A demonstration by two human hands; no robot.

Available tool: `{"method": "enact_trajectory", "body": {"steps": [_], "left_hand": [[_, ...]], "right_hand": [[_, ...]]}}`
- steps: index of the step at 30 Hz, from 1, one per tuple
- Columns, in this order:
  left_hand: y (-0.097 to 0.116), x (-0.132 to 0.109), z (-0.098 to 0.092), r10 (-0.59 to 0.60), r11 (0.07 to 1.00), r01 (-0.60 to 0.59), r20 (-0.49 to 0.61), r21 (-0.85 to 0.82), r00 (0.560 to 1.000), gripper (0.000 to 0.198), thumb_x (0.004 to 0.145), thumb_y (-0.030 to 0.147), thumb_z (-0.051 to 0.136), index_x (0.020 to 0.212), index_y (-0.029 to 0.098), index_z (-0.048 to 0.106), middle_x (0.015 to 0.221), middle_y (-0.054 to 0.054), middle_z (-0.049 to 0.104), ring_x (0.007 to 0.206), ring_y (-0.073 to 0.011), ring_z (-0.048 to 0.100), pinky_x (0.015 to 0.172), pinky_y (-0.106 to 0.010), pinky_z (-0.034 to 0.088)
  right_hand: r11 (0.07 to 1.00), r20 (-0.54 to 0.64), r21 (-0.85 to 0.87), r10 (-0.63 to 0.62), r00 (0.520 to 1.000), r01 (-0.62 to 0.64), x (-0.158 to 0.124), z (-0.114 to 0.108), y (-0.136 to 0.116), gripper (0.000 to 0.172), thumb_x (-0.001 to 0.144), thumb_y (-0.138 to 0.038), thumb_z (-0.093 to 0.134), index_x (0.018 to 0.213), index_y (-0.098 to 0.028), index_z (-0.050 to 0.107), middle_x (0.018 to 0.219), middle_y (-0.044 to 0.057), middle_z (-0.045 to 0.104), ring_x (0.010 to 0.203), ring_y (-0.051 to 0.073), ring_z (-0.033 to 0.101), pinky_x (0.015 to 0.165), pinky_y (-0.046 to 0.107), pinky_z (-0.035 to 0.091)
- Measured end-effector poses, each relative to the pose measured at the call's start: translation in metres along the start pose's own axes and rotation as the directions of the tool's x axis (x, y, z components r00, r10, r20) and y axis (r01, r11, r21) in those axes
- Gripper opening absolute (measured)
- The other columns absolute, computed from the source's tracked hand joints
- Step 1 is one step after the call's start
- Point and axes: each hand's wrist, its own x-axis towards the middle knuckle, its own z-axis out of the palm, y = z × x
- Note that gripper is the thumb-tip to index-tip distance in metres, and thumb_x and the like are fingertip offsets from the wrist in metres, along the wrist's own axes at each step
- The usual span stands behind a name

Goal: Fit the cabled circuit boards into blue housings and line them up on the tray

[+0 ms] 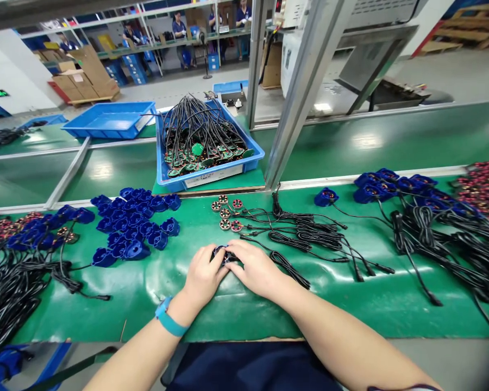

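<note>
Blue housing (224, 253) sits pinched between left hand (204, 277) and right hand (255, 267) fingertips.

I see bright, even overhead light; white glare patches streak the glossy green bench mat (236, 309) and the far green conveyor surface (367, 142). Shadows are soft, faint under my hands. Wide-angle bending curves the slanted grey metal post (305, 87) and the edges. Background workers look soft and hazy.
</note>
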Motion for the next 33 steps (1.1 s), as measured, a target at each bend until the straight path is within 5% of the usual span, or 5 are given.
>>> {"method": "enact_trajectory", "body": {"steps": [7, 13, 23, 30, 33], "left_hand": [[0.000, 0.004, -0.002, 0.005, 1.000, -0.005, 0.051, 0.000, 0.999, 0.031, 0.095, 0.033, 0.059, 0.119, 0.013, 0.061, 0.106, -0.016, 0.064, 0.093, -0.0260, 0.062, 0.077, -0.041, 0.059], [-0.007, -0.008, 0.005, -0.038, 0.991, 0.026, -0.086, -0.130, 0.996, 0.046, 0.092, 0.036, 0.065, 0.130, 0.016, 0.050, 0.113, -0.015, 0.067, 0.106, -0.0270, 0.067, 0.094, -0.044, 0.059], [-0.007, -0.008, 0.009, -0.013, 0.999, 0.016, -0.079, 0.040, 0.997, 0.040, 0.092, 0.027, 0.062, 0.129, 0.014, 0.055, 0.120, -0.019, 0.067, 0.108, -0.0305, 0.065, 0.089, -0.045, 0.057], [-0.003, 0.005, 0.006, -0.032, 0.999, 0.029, 0.075, 0.034, 0.997, 0.041, 0.091, 0.025, 0.060, 0.130, 0.013, 0.053, 0.112, -0.018, 0.066, 0.101, -0.0311, 0.062, 0.082, -0.046, 0.056], [-0.003, 0.006, 0.000, -0.049, 0.998, 0.054, 0.110, -0.042, 0.993, 0.048, 0.093, 0.030, 0.060, 0.137, 0.016, 0.047, 0.121, -0.018, 0.063, 0.112, -0.0311, 0.060, 0.090, -0.048, 0.054]], "right_hand": [[1.000, -0.005, -0.015, -0.017, 1.000, 0.016, -0.001, 0.003, 0.003, 0.032, 0.089, -0.019, 0.067, 0.120, -0.014, 0.065, 0.124, 0.015, 0.067, 0.115, 0.026, 0.065, 0.102, 0.042, 0.054], [0.997, 0.022, -0.072, -0.024, 0.999, 0.026, -0.003, 0.003, 0.000, 0.032, 0.091, -0.022, 0.066, 0.121, -0.016, 0.062, 0.128, 0.015, 0.064, 0.117, 0.027, 0.063, 0.101, 0.042, 0.053], [0.883, 0.159, -0.462, 0.180, 0.971, -0.088, 0.001, 0.007, -0.027, 0.039, 0.099, -0.028, 0.050, 0.135, -0.012, 0.052, 0.117, 0.016, 0.063, 0.095, 0.026, 0.067, 0.078, 0.037, 0.057], [0.859, 0.151, -0.495, 0.230, 0.962, -0.128, 0.012, 0.007, -0.026, 0.035, 0.097, -0.020, 0.050, 0.129, -0.011, 0.059, 0.129, 0.020, 0.060, 0.091, 0.026, 0.069, 0.076, 0.036, 0.057], [0.911, 0.115, -0.393, 0.185, 0.976, -0.126, 0.016, 0.009, -0.016, 0.027, 0.097, -0.020, 0.053, 0.118, -0.011, 0.065, 0.129, 0.018, 0.061, 0.094, 0.024, 0.069, 0.082, 0.035, 0.056]]}}
